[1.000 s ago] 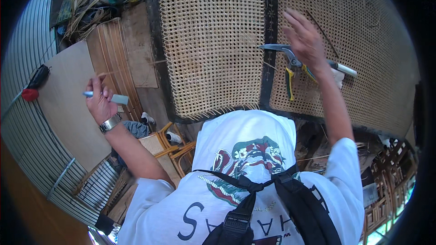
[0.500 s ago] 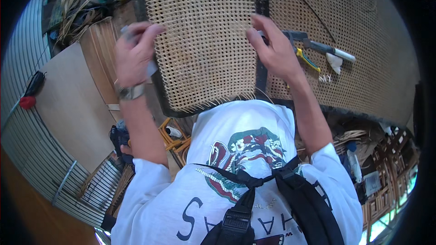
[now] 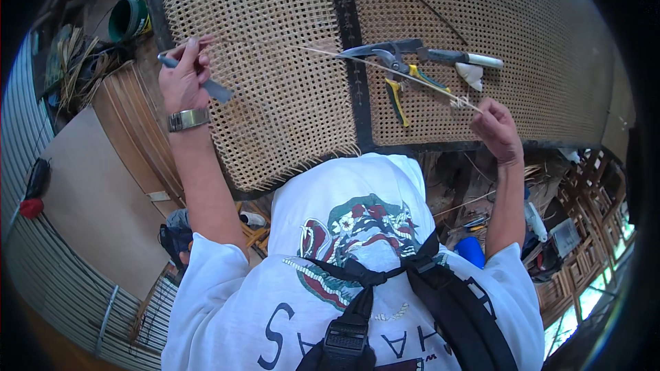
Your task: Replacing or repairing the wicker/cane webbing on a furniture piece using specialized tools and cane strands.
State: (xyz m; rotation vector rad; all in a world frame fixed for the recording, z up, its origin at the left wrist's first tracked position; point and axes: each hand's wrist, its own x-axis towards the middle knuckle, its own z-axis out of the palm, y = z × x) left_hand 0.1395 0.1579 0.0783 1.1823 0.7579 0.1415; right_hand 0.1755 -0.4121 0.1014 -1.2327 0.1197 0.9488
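Note:
My left hand (image 3: 184, 81), a metal watch on its wrist, is closed round a grey, flat-ended tool (image 3: 218, 91) over the left side of a woven cane panel (image 3: 275, 120). Its thumb and forefinger are pinched together; whether they also grip the strand is too blurred to tell. Out to the right, my right hand (image 3: 496, 129) pinches the end of a thin pale cane strand (image 3: 419, 81). The strand stretches up and left across the panel, fading in blur towards my left hand. Beneath it lie cutters (image 3: 395, 65) with yellow-and-dark handles.
A dark frame bar (image 3: 350, 62) divides the panel from a second cane section (image 3: 543, 41). On that section rest a white-ended tool (image 3: 481, 60), a white lump (image 3: 470, 75) and a thin dark stick (image 3: 434, 14). A green bucket (image 3: 128, 19) stands at far left.
My right hand has swung right and down, away from the dark bar, and the strand now shows drawn out from it. The whole view has shifted, with the panel further left.

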